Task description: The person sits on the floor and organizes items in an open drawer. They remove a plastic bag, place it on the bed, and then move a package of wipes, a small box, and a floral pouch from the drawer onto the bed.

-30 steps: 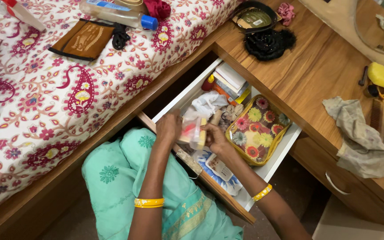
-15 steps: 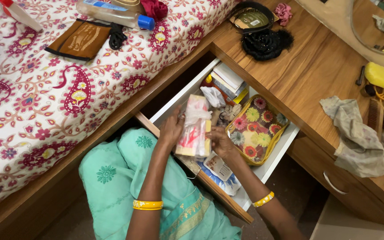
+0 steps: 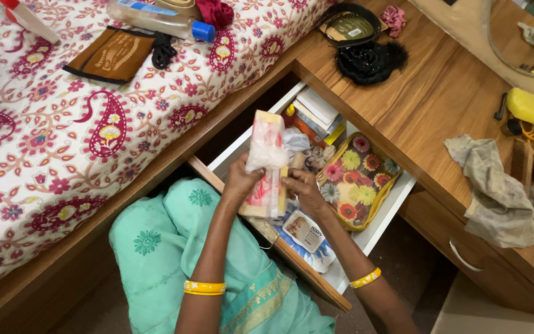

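Both my hands hold a long flat packet (image 3: 266, 148) in clear plastic with red and white contents, upright over the open white drawer (image 3: 385, 213). My left hand (image 3: 242, 179) grips the packet's lower left side. My right hand (image 3: 300, 188) pinches its lower right edge. Just right of my hands, inside the drawer, lies a floral zip pouch (image 3: 356, 182) with a yellow border. Under my right hand is a blue and white packet (image 3: 304, 234). Stacked small boxes (image 3: 316, 114) fill the drawer's far end.
A bed with a red paisley sheet (image 3: 94, 124) lies left, carrying a brown pouch (image 3: 109, 55) and a clear bottle (image 3: 156, 18). The wooden dresser top (image 3: 440, 105) holds a black hair net (image 3: 369, 62), a grey cloth (image 3: 492, 188), a yellow object (image 3: 526, 105) and brushes.
I have lifted the plastic-wrapped packet from low in the drawer to upright and higher. The white cloth beneath it has shifted, and more of the blue and white packet shows.
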